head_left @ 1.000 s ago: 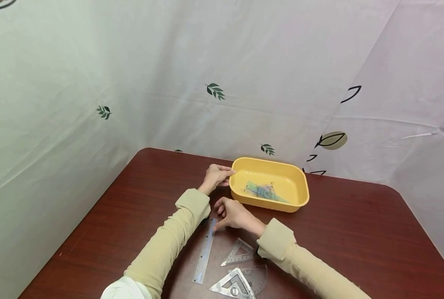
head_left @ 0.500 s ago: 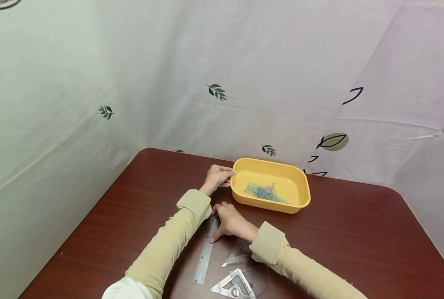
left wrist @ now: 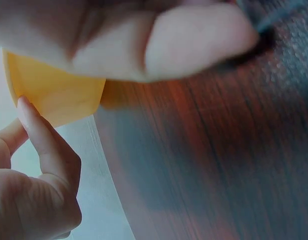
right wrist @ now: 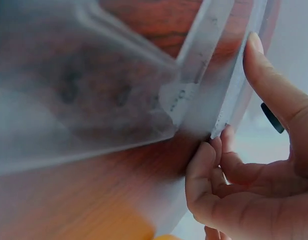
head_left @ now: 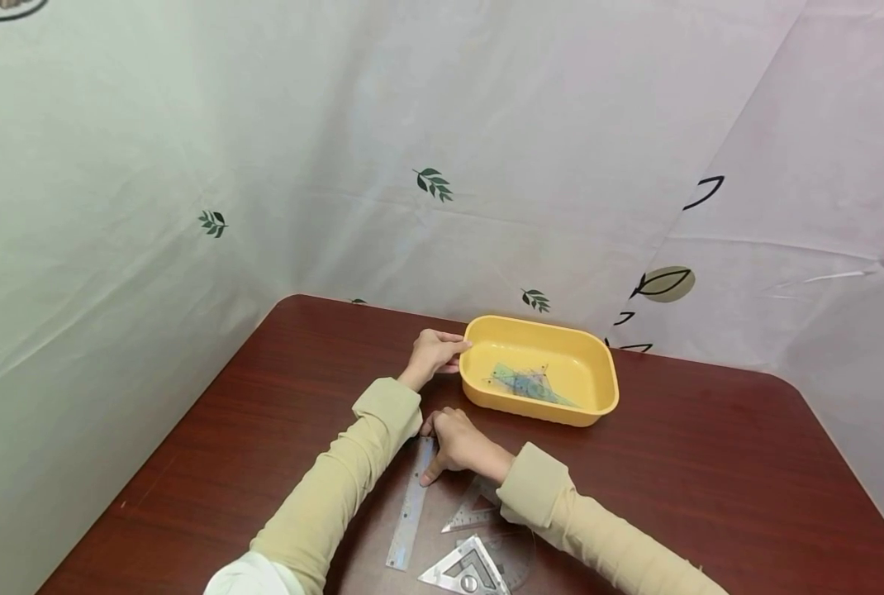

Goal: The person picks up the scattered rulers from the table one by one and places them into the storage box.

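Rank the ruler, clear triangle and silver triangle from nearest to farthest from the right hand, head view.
1. Ruler: touching the right hand, on its left.
2. Clear triangle: right of the ruler.
3. Silver triangle: below that, at the picture's bottom edge.

Nothing on the ruler [head_left: 410,516] or set squares [head_left: 472,519] is legible.

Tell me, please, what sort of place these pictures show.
Probably an indoor tabletop workspace, though I cannot tell what building. The signs are a dark reddish-brown table, wrinkled leaf-printed sheeting behind it, and a clear ruler lying near a yellow tray.
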Available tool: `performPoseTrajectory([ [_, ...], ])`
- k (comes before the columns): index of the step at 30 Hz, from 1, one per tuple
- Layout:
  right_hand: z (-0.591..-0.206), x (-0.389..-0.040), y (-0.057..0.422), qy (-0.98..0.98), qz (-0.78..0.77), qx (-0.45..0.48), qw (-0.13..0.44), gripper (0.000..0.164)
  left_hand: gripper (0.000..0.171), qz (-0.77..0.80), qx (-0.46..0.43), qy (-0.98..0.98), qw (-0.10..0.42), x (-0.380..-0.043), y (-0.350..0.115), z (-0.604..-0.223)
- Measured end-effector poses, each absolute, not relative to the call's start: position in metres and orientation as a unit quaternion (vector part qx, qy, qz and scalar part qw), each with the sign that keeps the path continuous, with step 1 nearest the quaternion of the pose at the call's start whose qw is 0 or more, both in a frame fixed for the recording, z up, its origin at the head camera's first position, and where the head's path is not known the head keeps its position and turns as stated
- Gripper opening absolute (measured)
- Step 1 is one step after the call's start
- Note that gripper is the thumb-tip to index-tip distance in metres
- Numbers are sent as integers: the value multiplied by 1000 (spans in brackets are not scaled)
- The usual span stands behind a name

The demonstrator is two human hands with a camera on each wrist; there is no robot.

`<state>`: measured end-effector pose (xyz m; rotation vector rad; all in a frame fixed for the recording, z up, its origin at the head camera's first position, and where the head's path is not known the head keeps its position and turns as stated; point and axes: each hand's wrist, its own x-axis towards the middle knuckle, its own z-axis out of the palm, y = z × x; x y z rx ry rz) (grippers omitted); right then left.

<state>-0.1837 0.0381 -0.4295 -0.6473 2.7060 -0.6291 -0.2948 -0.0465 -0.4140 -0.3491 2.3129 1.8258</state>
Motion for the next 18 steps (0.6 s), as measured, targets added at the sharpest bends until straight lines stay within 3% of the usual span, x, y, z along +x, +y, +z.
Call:
performPoseTrajectory([
  [11,-428,-190,45,916,-269,-236,180,51,27,613,-116,777,86,-295,-47,-416],
  [18,-425,-201,55,880,-349,-216,238,31,27,613,-114,777,89,-296,-47,-417],
])
